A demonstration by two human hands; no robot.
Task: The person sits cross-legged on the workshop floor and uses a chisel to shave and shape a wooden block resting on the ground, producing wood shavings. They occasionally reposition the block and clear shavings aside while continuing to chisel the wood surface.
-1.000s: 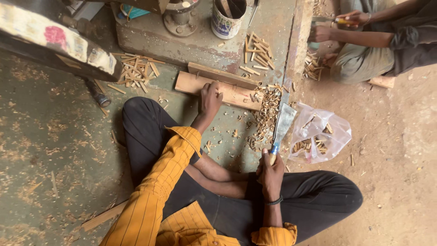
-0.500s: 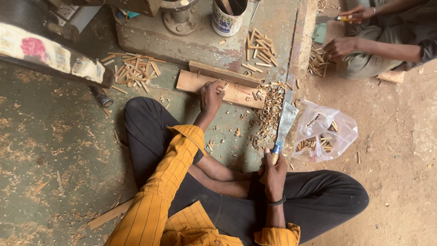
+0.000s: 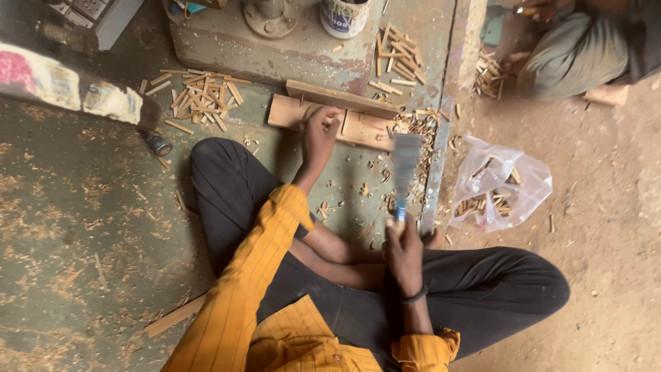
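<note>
Seated cross-legged on the worn green floor, the person stretches the left hand forward onto a flat pale wooden block that lies just beyond the knee, fingers curled down and pinching a thin upright wooden stick against the block's top face. A second, narrower wooden batten lies along the far edge of the block, touching it. The right hand is drawn back near the lap, closed in a full fist around the blue handle of a broad flat metal blade; the blade points away from the body and hangs blurred in the air, to the right of the block and the left hand and apart from both. Under the blade lies a heap of pale wood shavings and chips, running from the block's right end back toward the legs. A clear plastic bag holding short cut sticks sits on the dirt to the right of the blade. More loose short sticks lie scattered left of the block, and another bunch rests beyond it near a white tin can. Another person's folded leg in grey cloth shows at the upper right
</note>
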